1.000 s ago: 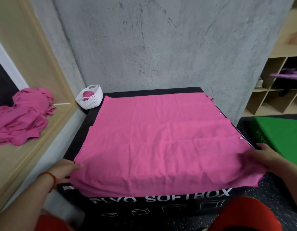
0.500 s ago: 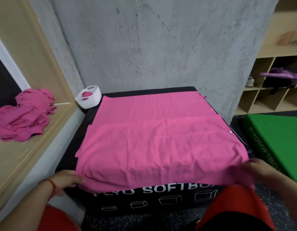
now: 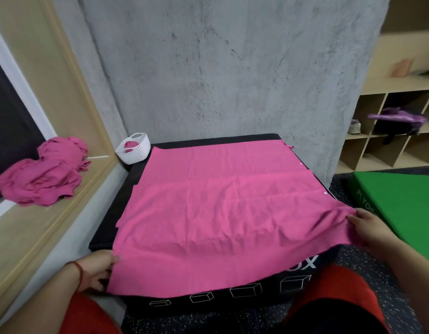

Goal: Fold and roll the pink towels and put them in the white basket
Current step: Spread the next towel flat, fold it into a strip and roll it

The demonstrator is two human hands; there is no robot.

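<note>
pink roll [image 3: 129, 143] in white basket [image 3: 136, 154]

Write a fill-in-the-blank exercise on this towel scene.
The large pink towel lies spread over the ____ soft box.
The rolled pink towel sits inside the ____ plastic basket.
The crumpled pink towel pile rests on the wooden ledge at the person's ____.
Missing: black; white; left.

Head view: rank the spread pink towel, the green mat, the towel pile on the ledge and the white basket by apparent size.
Largest: spread pink towel.
Next: green mat and towel pile look about alike; the mat runs out of frame.
Smallest: white basket, though it sits farthest from the camera.
</note>
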